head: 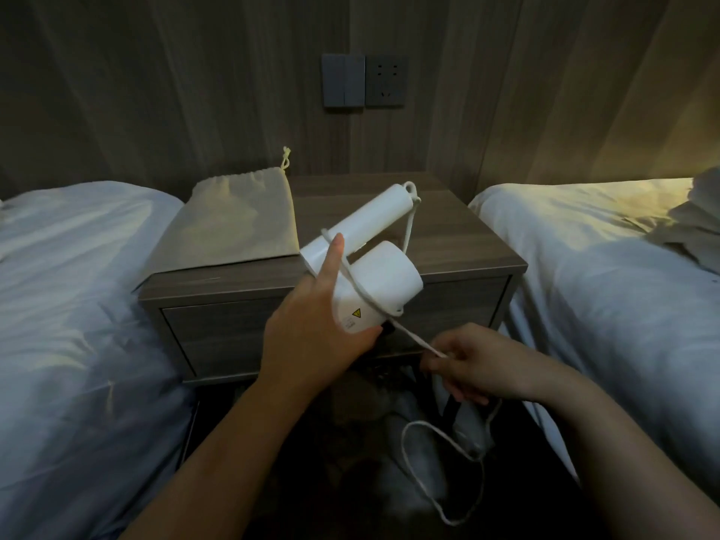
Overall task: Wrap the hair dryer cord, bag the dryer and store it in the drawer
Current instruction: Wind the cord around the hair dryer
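The hair dryer (374,267) is held up over the near edge of the nightstand (467,243), gripped around its barrel by the left hand (315,337), whose index finger is stretched along the folded handle to pin a turn of cord (413,337). The right hand (479,364) is closed in a pinch on the cord just below the barrel, and the line between the two is drawn taut. Only a couple of turns are seen on the body; the rest of the cord hangs in a loose loop toward the dark floor, where the plug is possibly lying, though it cannot be made out clearly.

If the pinning finger is lifted too soon, the turns already laid could be slackened and slid off the smooth white casing. The hanging loop could be snagged underfoot or tangled as it is drawn up. The drawstring bag (237,224) is lying flat at the far left of the nightstand top, and the drawer (218,337) below is shut, so both would have to be opened later with one hand occupied.
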{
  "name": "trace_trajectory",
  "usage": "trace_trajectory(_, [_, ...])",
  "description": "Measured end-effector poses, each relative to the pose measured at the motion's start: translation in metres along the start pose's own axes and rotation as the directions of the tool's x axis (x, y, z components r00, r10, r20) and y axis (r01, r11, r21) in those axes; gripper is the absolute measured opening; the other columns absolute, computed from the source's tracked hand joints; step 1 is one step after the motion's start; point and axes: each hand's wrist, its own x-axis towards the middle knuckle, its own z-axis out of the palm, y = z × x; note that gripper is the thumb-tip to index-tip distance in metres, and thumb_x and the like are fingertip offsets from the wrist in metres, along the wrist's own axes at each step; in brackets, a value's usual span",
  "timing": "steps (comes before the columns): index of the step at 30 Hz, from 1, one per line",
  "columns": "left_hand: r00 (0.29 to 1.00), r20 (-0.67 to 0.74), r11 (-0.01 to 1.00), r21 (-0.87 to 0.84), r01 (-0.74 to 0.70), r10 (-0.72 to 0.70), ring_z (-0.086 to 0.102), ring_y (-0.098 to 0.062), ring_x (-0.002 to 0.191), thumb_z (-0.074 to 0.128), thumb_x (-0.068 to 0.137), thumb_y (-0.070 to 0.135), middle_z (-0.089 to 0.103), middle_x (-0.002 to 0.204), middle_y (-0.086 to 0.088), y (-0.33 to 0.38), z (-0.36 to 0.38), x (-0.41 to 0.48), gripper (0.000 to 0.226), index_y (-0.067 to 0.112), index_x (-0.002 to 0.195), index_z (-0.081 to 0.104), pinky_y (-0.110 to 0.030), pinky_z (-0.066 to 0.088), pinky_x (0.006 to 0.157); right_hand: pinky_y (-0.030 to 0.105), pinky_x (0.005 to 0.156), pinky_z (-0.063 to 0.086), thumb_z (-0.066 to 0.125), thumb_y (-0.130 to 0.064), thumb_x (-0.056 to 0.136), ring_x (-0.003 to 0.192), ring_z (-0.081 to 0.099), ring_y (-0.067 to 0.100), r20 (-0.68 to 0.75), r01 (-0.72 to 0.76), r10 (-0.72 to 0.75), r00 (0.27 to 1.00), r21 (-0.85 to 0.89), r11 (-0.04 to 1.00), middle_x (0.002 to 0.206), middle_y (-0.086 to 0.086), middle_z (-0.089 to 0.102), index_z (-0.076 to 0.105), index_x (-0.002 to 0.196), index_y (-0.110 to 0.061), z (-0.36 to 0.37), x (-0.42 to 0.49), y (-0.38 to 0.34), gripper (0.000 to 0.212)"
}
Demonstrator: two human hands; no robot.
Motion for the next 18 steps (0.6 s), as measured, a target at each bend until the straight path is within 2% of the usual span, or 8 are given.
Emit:
trace_trajectory(1, [1.000,0.009,1.000,0.018,-0.008,0.007,0.050,-0.017,0.117,0.073,0.064,0.055,0.043,0.139,-0.003,-0.001,0.002,0.000,0.115,0.047,0.140,-0.014,-0.035,0.046,0.091,0.016,0.041,0.038,0.049,-0.014,0.093,0.038,0.047,0.009,0.011,0.017,-0.017,1.000,-0.030,0.999,0.058,0.006,0.060,0.062,0.094,-0.009,-0.002,-0.003,-0.004,0.014])
trace_trajectory(3, [0.999,0.043,0.999,0.030,-0.025,0.024,0.051,-0.017,0.114,0.071,0.065,0.056,0.045,0.136,-0.005,-0.002,0.004,-0.001,0.113,0.051,0.135,-0.018,-0.033,0.046,0.088,0.013,0.045,0.041,0.050,-0.007,0.089,0.047,0.054,0.007,0.008,0.053,-0.052,0.999,-0.138,0.989,0.062,0.001,0.062,0.063,0.098,-0.019,-0.004,-0.007,-0.010,0.020])
trace_trajectory(6, [0.990,0.108,0.992,0.071,-0.103,0.095,0.053,-0.016,0.108,0.070,0.066,0.056,0.047,0.132,-0.006,-0.003,0.007,-0.002,0.113,0.055,0.130,-0.023,-0.030,0.047,0.081,0.016,0.057,0.043,0.053,-0.011,0.084,0.058,0.057,-0.001,-0.111,0.080,-0.129,0.985,-0.368,0.926,0.060,-0.011,0.057,0.067,0.090,-0.026,-0.009,-0.014,-0.015,0.022])
trace_trajectory(10, [0.955,0.234,0.972,0.101,-0.211,0.183,0.053,-0.015,0.105,0.069,0.067,0.057,0.049,0.125,-0.002,-0.004,0.014,-0.007,0.114,0.061,0.120,-0.032,-0.031,0.049,0.082,0.026,0.062,0.040,0.063,-0.024,0.079,0.077,0.066,0.019,-0.343,0.100,-0.373,0.862,-0.606,0.789,0.074,-0.003,0.071,0.069,0.082,-0.027,-0.012,-0.016,-0.013,0.008])
trace_trajectory(11, [0.944,0.256,0.965,0.103,-0.241,0.209,0.053,-0.016,0.105,0.068,0.067,0.057,0.050,0.124,-0.001,-0.006,0.016,-0.008,0.113,0.061,0.120,-0.032,-0.030,0.048,0.082,0.027,0.060,0.040,0.068,-0.031,0.074,0.074,0.066,0.024,-0.377,0.081,-0.402,0.834,-0.638,0.766,0.072,0.000,0.071,0.069,0.077,-0.025,-0.012,-0.015,-0.010,0.007])
trace_trajectory(13, [0.923,0.292,0.949,0.112,-0.294,0.251,0.054,-0.017,0.105,0.067,0.067,0.059,0.050,0.122,-0.001,-0.010,0.021,-0.010,0.113,0.061,0.122,-0.032,-0.032,0.048,0.082,0.026,0.050,0.036,0.075,-0.046,0.059,0.058,0.063,0.029,-0.418,-0.007,-0.417,0.807,-0.714,0.700,0.057,0.004,0.066,0.065,0.063,-0.020,-0.011,-0.012,-0.004,0.028])
trace_trajectory(15, [0.907,0.325,0.940,0.119,-0.319,0.267,0.054,-0.019,0.105,0.066,0.066,0.060,0.051,0.122,-0.001,-0.015,0.025,-0.010,0.113,0.061,0.125,-0.031,-0.036,0.049,0.084,0.020,0.042,0.023,0.080,-0.052,0.044,0.042,0.056,0.028,-0.445,-0.081,-0.429,0.786,-0.762,0.643,0.043,0.003,0.056,0.055,0.048,-0.018,-0.010,-0.009,0.001,0.043])
trace_trajectory(18, [0.885,0.367,0.931,0.113,-0.347,0.286,0.054,-0.020,0.108,0.064,0.065,0.062,0.050,0.128,-0.003,-0.020,0.029,-0.010,0.112,0.061,0.126,-0.030,-0.040,0.050,0.086,0.024,0.043,0.021,0.081,-0.049,0.048,0.049,0.054,0.024,-0.461,-0.080,-0.356,0.813,-0.694,0.715,0.044,-0.001,0.048,0.049,0.048,-0.020,-0.008,-0.009,-0.004,0.043])
